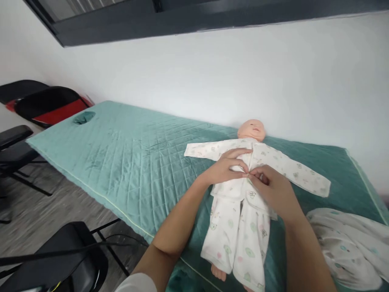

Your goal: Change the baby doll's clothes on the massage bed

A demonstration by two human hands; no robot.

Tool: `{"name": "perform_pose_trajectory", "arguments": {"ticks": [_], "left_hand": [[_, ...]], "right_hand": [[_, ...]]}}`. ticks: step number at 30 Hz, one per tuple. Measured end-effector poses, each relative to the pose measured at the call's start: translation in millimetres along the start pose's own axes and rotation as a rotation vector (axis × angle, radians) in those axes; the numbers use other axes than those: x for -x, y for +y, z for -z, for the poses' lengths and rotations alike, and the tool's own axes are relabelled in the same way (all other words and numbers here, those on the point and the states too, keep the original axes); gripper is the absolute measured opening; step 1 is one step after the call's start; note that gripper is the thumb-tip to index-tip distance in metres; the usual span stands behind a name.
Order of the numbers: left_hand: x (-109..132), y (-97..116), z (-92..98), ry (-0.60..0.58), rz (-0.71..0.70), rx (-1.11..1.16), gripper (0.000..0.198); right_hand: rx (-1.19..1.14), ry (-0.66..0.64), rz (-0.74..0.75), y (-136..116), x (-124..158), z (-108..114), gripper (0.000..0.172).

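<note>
A baby doll (251, 129) lies face up on the green quilted bed cover (127, 158), dressed in a white printed jacket (273, 158) and matching trousers (227, 231). Both jacket sleeves are spread out to the sides. My left hand (229, 167) rests on the jacket's front, its thumb and a finger pinching the front edge at the middle. Touching the same spot from the right, my right hand (270, 186) pinches the edge with thumb and finger. Any fastener between the fingertips is too small to make out.
A crumpled white printed cloth (346, 243) lies at the bed's right end. Black and red chairs (54, 105) stand beyond the far left end. Another black chair (69, 255) is at the near left, with cables across it. A white wall runs behind the bed.
</note>
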State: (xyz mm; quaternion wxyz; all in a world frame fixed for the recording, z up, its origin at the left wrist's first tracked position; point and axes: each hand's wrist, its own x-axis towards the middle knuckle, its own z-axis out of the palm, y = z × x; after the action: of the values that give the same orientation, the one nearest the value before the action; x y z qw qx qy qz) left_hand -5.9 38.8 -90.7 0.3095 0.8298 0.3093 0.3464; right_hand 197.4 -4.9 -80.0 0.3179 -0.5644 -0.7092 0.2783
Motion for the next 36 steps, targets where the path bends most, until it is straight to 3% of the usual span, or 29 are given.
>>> {"name": "perform_pose_trajectory", "arguments": {"ticks": [8, 17, 21, 28, 36], "left_hand": [[0, 6, 5.1, -0.02, 0.168, 0.106, 0.019], [-2, 12, 3.4, -0.039, 0.119, 0.049, 0.014], [-2, 15, 0.5, -0.015, 0.109, 0.024, 0.017], [-2, 17, 3.6, -0.072, 0.123, -0.024, 0.018], [-1, 14, -1.3, -0.03, 0.129, 0.003, 0.007]], "right_hand": [[-0.159, -0.019, -0.055, -2, -1, 2, 0.011], [-0.305, -0.037, -0.08, 1, -2, 0, 0.016], [-0.267, -0.045, -0.045, 2, -3, 0, 0.015], [-0.213, -0.076, -0.004, 0, -3, 7, 0.014], [-0.087, -0.059, 0.051, 0, -1, 6, 0.009]]}}
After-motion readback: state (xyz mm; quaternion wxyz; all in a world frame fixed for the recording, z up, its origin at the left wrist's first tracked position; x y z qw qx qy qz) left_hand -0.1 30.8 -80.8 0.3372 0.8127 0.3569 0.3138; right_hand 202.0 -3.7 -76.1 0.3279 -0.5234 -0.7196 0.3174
